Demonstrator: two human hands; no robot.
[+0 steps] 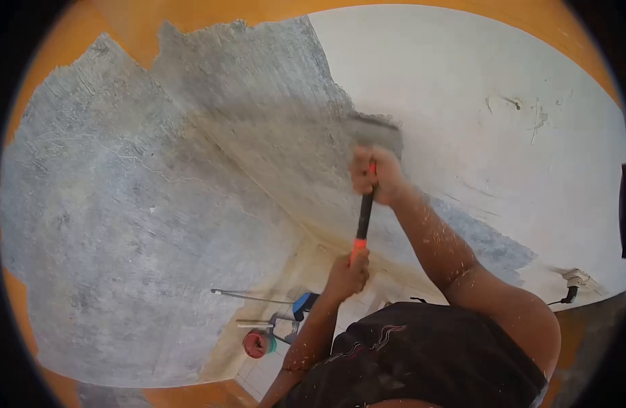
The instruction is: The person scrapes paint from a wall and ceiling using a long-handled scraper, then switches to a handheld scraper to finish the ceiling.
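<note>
My right hand (pixel 382 173) is wrapped round the upper part of a black and orange handle (pixel 365 216), close to the wall. Lower down, my left hand (pixel 348 275) grips the orange end of the same handle. The tool looks like a long-handled scraper; its head is blurred beyond my right hand, by a dark line on the wall. There the white coating (pixel 422 75) meets bare grey plaster (pixel 272 88) along a ragged edge. Pale flecks lie on my forearms.
On the tiled floor below left stand a red and green container (pixel 256 344) and a blue object (pixel 304 306) beside a thin rod. A pipe fitting (pixel 577 279) sticks out of the wall at right. A hole (pixel 513 103) marks the white coating.
</note>
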